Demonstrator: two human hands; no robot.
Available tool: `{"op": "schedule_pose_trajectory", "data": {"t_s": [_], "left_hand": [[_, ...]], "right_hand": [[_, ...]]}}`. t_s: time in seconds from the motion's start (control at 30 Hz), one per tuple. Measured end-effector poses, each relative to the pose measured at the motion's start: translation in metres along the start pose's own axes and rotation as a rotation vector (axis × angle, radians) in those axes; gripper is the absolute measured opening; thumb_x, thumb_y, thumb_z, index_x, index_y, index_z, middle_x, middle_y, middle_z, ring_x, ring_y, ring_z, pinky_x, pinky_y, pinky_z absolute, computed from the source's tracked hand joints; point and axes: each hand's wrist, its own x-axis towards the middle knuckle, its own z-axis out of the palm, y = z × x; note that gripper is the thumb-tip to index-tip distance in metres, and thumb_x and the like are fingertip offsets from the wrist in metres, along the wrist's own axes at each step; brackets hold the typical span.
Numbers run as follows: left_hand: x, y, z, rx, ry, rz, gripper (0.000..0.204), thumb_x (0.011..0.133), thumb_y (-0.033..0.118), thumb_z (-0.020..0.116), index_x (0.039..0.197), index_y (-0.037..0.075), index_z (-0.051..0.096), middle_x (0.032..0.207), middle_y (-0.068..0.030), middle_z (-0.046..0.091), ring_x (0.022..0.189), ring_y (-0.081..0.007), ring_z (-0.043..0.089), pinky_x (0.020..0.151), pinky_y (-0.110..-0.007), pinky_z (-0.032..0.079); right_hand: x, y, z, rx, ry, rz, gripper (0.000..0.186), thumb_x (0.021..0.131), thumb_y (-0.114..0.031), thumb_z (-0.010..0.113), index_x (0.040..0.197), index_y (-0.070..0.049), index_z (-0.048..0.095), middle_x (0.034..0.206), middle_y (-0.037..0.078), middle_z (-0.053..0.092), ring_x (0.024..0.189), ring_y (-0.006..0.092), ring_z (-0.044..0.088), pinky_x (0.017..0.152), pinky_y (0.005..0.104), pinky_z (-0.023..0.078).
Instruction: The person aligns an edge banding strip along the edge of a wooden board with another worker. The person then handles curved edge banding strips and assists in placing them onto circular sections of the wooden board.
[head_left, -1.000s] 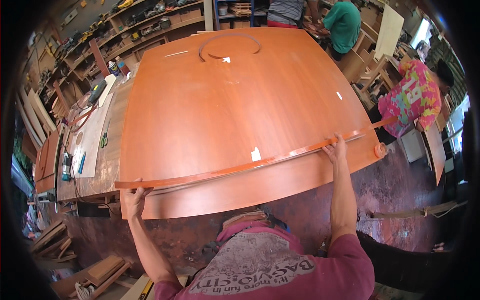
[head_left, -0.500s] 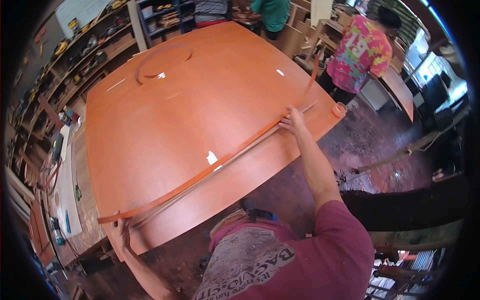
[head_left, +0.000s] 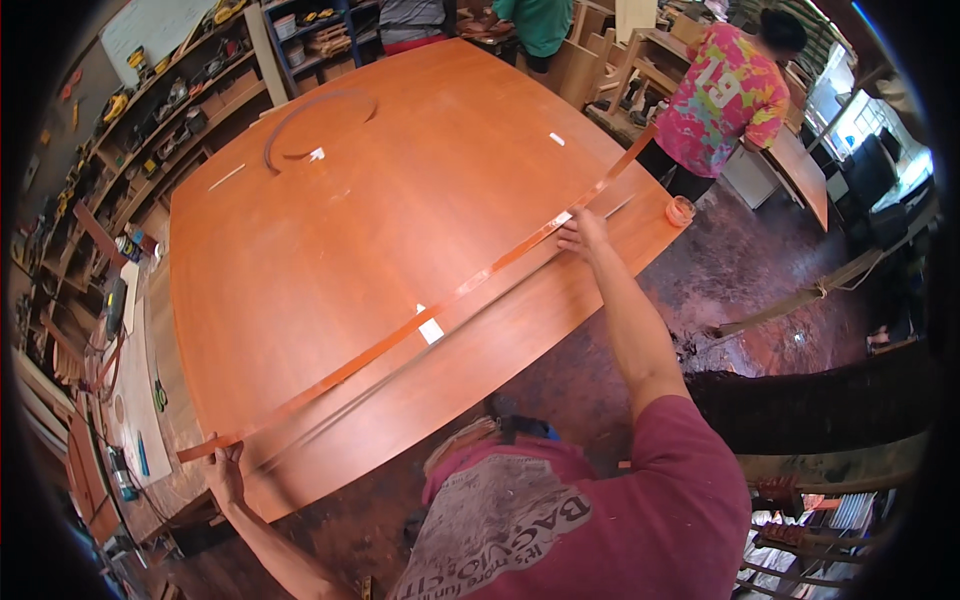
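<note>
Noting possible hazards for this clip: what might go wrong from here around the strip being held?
The strip extends past the right hand toward the co-worker in the multicoloured shirt, so its free end might brush them. The small orange container sits near the panel's edge; a stray arm might knock it off.

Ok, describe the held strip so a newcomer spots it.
Find the big orange panel. Along its near side, a long orange strip stretches between the left hand and the right hand. Unlike the curled strip lying farther back, it is held nearly straight.
</note>
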Motion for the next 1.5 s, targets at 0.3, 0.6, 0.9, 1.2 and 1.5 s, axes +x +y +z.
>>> {"op": "schedule_pose_trajectory", "data": {"t_s": [0.3, 0.6, 0.9, 1.2, 1.5], "left_hand": [[0.001, -0.010, 0.007, 0.011, 0.053, -0.056, 0.044, 0.091, 0.020, 0.071, 0.130, 0.004, 0.056, 0.099, -0.0026, 0.062, 0.094, -0.0190, 0.064, 0.090, -0.042, 0.055], [0.001, -0.015, 0.009, 0.080, 0.134, -0.166, 0.050, 0.091, 0.019, 0.071, 0.133, 0.003, 0.051, 0.106, -0.0079, 0.065, 0.097, -0.0209, 0.066, 0.084, -0.037, 0.058], [0.001, -0.022, 0.012, 0.174, 0.086, -0.192, 0.068, 0.093, 0.029, 0.069, 0.149, 0.007, 0.036, 0.122, -0.0083, 0.058, 0.109, -0.0210, 0.060, 0.095, -0.037, 0.049], [-0.007, -0.026, 0.002, 0.179, 0.032, -0.248, 0.075, 0.092, 0.039, 0.068, 0.152, 0.011, 0.032, 0.126, -0.0078, 0.056, 0.113, -0.0210, 0.055, 0.098, -0.040, 0.042], [-0.020, -0.034, -0.009, 0.072, -0.060, -0.216, 0.070, 0.097, 0.032, 0.062, 0.152, 0.006, 0.028, 0.142, -0.0146, 0.045, 0.125, -0.0300, 0.051, 0.103, -0.043, 0.041]], "right_hand": [[0.008, 0.007, 0.001, 0.003, -0.011, -0.047, 0.023, 0.091, -0.026, 0.059, 0.099, -0.004, 0.057, 0.073, 0.003, 0.060, 0.058, 0.0167, 0.062, 0.050, 0.0329, 0.054], [0.010, 0.017, -0.015, 0.096, -0.117, -0.110, 0.021, 0.093, -0.019, 0.055, 0.102, 0.000, 0.053, 0.074, 0.004, 0.057, 0.058, 0.0173, 0.059, 0.049, 0.0326, 0.051], [-0.015, 0.021, -0.008, 0.029, 0.047, -0.165, 0.030, 0.094, -0.017, 0.054, 0.117, 0.002, 0.048, 0.087, 0.009, 0.060, 0.062, 0.0190, 0.061, 0.054, 0.0351, 0.057], [-0.061, 0.062, -0.013, -0.198, -0.033, -0.332, 0.072, 0.085, -0.011, 0.065, 0.146, 0.002, 0.028, 0.088, 0.014, 0.062, 0.064, 0.0184, 0.063, 0.052, 0.0326, 0.057], [-0.107, 0.090, -0.003, -0.018, 0.008, -0.122, 0.054, 0.087, -0.013, 0.061, 0.134, 0.008, 0.042, 0.076, 0.008, 0.060, 0.061, 0.0182, 0.063, 0.050, 0.0320, 0.055]]}}
